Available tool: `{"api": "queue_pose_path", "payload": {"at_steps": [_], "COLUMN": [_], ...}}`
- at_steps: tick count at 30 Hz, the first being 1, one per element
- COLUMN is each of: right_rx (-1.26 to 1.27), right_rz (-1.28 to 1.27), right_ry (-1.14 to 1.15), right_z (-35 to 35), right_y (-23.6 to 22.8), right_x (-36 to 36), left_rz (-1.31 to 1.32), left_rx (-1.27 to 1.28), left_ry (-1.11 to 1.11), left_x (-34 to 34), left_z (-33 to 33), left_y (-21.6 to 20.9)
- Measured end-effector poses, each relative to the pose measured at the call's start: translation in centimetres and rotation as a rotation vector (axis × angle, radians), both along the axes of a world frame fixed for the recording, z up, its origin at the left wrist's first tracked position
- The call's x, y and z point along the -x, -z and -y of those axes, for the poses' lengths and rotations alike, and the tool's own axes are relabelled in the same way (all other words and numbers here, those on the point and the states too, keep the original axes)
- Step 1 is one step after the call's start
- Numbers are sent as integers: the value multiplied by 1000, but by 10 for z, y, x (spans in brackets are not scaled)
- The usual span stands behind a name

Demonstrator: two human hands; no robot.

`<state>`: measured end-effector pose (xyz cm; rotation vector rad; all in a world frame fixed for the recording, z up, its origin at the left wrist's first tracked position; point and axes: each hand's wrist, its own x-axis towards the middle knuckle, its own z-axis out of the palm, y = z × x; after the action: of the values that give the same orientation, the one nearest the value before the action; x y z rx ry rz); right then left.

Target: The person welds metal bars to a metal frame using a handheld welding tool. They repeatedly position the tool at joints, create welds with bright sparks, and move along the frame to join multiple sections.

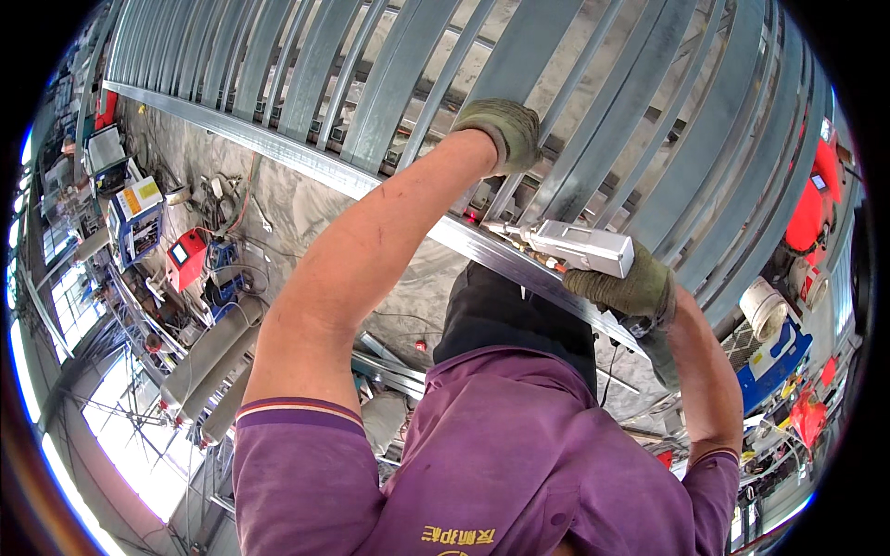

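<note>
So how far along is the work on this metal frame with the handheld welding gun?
Done: many grey slats already stand in a row on the long rail. In hand: the gloved left hand steadies one slat while the right hand points the silver welding gun at its foot on the rail. Left: how many joints remain cannot be told.

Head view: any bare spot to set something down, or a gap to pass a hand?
Bare concrete floor between the long steel rail and the left forearm. Hand-wide gaps between frame slats left of the left hand. Crowded: machines far left, right hand with the grey tool, clutter lower right.
</note>
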<state>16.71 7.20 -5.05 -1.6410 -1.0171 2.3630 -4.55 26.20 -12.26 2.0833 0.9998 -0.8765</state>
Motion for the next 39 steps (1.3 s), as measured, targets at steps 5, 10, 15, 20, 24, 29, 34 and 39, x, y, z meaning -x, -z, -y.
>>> {"api": "queue_pose_path", "payload": {"at_steps": [5, 10, 15, 20, 24, 29, 34, 39], "right_rx": [-147, -126, -127, -209, -171, -132, -162, -168], "right_rz": [5, 29, -1, 20, 48, 61, 56, 66], "right_ry": [-35, -115, -128, -154, -178, -172, -177, -163], "right_z": [11, 6, 3, 8, 3, 0, -1, 9], "right_y": [16, 17, 16, 22, 16, 8, 6, 18], "right_x": [-3, -5, -5, -6, -4, -2, -1, -8], "left_rz": [-11, -22, -48, -42, 3, -79, -51, -45], "left_rx": [16, 38, 54, 46, 30, 75, 30, 38], "left_ry": [20, 5, 7, 54, 28, 68, 58, 65], "left_x": [-4, -3, -3, -8, -5, -10, -7, -6], "left_z": [-3, -3, -3, -4, -3, -6, -5, -6], "left_y": [-2, 1, 4, 9, 17, 10, 8, 10]}}
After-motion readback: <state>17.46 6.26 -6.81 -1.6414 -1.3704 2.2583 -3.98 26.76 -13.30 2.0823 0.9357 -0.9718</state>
